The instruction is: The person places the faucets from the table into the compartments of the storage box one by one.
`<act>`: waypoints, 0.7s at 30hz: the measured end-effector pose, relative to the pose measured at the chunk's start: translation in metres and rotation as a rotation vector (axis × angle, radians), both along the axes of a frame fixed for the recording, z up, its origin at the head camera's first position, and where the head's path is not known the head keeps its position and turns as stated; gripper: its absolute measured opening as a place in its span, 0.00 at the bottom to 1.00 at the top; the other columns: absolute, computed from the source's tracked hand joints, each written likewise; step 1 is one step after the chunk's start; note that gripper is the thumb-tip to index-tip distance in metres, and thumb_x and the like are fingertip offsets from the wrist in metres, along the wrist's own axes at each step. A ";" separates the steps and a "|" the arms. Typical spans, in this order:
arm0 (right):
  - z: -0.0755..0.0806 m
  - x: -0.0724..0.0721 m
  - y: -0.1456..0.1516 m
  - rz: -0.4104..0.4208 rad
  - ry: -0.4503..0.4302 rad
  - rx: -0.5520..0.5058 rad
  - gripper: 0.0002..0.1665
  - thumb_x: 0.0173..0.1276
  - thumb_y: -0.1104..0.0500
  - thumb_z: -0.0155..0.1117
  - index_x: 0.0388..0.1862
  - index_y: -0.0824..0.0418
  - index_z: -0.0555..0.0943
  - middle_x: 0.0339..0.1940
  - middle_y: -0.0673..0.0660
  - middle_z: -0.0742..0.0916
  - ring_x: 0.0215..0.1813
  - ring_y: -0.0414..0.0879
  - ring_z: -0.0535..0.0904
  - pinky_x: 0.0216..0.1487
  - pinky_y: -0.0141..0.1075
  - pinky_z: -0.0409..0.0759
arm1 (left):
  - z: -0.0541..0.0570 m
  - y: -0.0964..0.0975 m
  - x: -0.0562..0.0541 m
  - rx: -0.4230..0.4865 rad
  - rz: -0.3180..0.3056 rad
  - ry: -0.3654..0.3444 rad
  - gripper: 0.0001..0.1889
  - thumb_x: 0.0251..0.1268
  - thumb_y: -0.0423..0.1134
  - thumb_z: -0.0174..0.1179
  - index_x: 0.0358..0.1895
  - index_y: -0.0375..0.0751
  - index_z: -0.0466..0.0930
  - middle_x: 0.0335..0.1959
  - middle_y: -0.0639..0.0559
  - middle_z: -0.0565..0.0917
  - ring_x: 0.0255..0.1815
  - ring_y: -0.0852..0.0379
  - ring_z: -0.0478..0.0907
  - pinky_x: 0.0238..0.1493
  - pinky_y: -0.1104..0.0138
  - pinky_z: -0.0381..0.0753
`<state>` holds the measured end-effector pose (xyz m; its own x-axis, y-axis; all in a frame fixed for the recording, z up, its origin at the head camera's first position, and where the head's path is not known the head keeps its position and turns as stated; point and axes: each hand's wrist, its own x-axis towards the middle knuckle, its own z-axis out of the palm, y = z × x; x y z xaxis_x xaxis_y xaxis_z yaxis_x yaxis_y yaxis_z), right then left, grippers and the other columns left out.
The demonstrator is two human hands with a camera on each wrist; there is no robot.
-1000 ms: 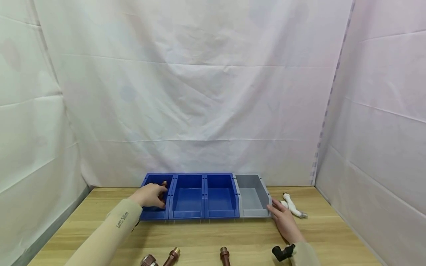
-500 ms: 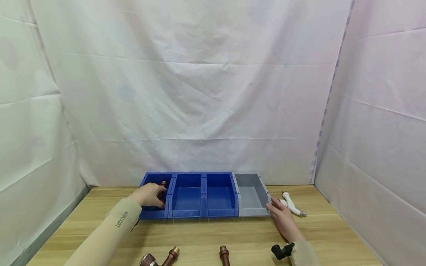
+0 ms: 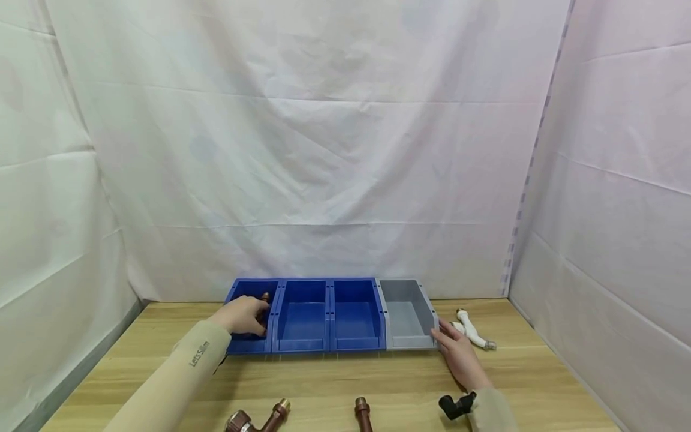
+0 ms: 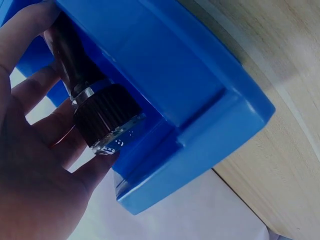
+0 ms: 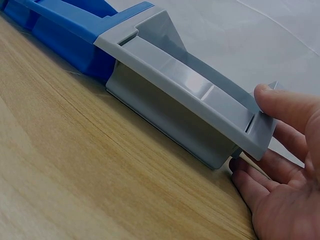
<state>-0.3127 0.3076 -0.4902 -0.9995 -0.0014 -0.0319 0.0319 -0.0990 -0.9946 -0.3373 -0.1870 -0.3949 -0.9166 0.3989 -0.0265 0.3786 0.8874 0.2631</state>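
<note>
In the left wrist view, a dark brown pipe fitting (image 4: pixel 106 111) with a ribbed cap lies in a blue bin (image 4: pixel 150 40). My left hand (image 4: pixel 45 145) holds it, thumb at its narrow end and fingers behind it. The head view has that left hand (image 3: pixel 245 315) inside the leftmost of the blue bins (image 3: pixel 303 345), covering most of the fitting. At the right end of the row is a grey bin (image 3: pixel 412 343). My right hand (image 5: pixel 290 165) grips its front corner, thumb over the rim and fingers under it.
A white bent fitting (image 3: pixel 472 331) lies right of the grey bin. Near the front are a brown fitting with a brass threaded end (image 3: pixel 274 414), another brown fitting (image 3: pixel 363 413) and a black elbow piece (image 3: pixel 455 407) by the right wrist. White cloth (image 3: pixel 324 150) encloses the wooden table (image 3: pixel 324 381).
</note>
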 end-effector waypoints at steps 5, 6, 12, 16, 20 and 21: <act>0.001 0.001 -0.001 -0.001 0.008 0.004 0.41 0.72 0.58 0.59 0.77 0.66 0.53 0.74 0.66 0.62 0.54 0.28 0.73 0.55 0.25 0.72 | -0.002 -0.001 -0.001 -0.009 0.011 -0.002 0.30 0.45 0.37 0.73 0.56 0.34 0.80 0.46 0.45 0.84 0.42 0.49 0.79 0.43 0.52 0.78; 0.001 0.001 -0.001 -0.002 0.009 0.004 0.41 0.72 0.57 0.59 0.77 0.66 0.53 0.74 0.66 0.62 0.54 0.29 0.73 0.55 0.25 0.72 | -0.002 -0.001 -0.001 -0.012 0.010 -0.001 0.29 0.45 0.37 0.73 0.56 0.34 0.80 0.46 0.46 0.84 0.41 0.50 0.79 0.42 0.53 0.77; 0.000 0.001 -0.002 -0.008 0.005 -0.003 0.41 0.71 0.58 0.60 0.76 0.66 0.54 0.74 0.65 0.62 0.53 0.28 0.73 0.54 0.24 0.72 | -0.006 -0.001 -0.001 -0.015 0.018 0.003 0.27 0.46 0.36 0.72 0.55 0.34 0.81 0.41 0.48 0.84 0.34 0.54 0.75 0.36 0.56 0.73; 0.000 0.001 -0.002 -0.014 0.005 -0.008 0.41 0.71 0.58 0.60 0.76 0.67 0.54 0.73 0.66 0.62 0.53 0.28 0.74 0.54 0.25 0.72 | -0.005 0.001 0.000 -0.018 0.022 0.000 0.25 0.46 0.35 0.71 0.53 0.36 0.82 0.39 0.49 0.83 0.34 0.53 0.74 0.35 0.56 0.72; 0.001 0.002 -0.002 -0.017 0.006 -0.011 0.40 0.71 0.59 0.60 0.76 0.66 0.55 0.73 0.66 0.62 0.53 0.28 0.74 0.54 0.25 0.73 | -0.004 0.002 0.000 -0.020 0.021 -0.008 0.23 0.46 0.35 0.71 0.51 0.38 0.82 0.34 0.54 0.81 0.29 0.55 0.70 0.33 0.58 0.70; 0.001 0.003 -0.002 -0.016 0.006 -0.011 0.40 0.71 0.59 0.60 0.76 0.66 0.54 0.73 0.66 0.62 0.53 0.28 0.74 0.54 0.25 0.73 | -0.005 0.003 0.000 -0.020 0.022 -0.008 0.23 0.46 0.35 0.71 0.50 0.38 0.83 0.33 0.54 0.81 0.29 0.56 0.70 0.33 0.58 0.70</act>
<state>-0.3102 0.3058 -0.4890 -0.9996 0.0139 -0.0260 0.0243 -0.1100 -0.9936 -0.3376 -0.1844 -0.3995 -0.9249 0.3781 -0.0412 0.3570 0.9005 0.2483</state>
